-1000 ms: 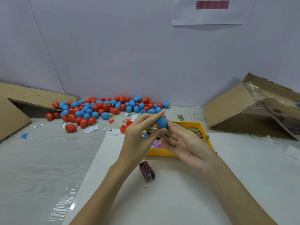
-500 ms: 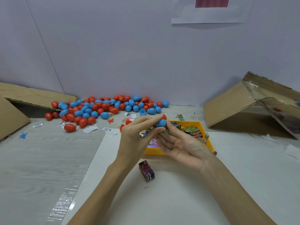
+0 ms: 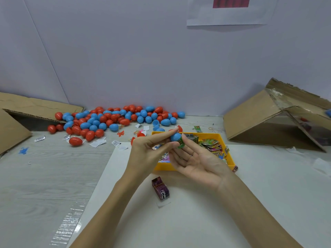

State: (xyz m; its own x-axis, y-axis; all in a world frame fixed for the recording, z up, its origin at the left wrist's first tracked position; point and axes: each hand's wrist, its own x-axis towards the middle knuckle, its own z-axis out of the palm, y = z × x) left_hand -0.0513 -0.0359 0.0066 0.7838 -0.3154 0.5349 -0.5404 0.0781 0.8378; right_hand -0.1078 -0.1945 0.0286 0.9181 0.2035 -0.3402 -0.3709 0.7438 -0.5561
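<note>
Both of your hands meet over the yellow tray (image 3: 162, 167). Your left hand (image 3: 148, 154) pinches the blue egg (image 3: 175, 136) between forefinger and thumb, while your right hand (image 3: 198, 161) lies palm-up, fingers loose, its fingertips touching the green packet (image 3: 181, 144) tucked just under that egg.

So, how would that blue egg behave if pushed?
The blue egg looks smooth and rounded, so it would probably roll. The left hand holds it by a fingertip pinch alone, suggesting it is light. Its glossy shell may be slippery.
</note>
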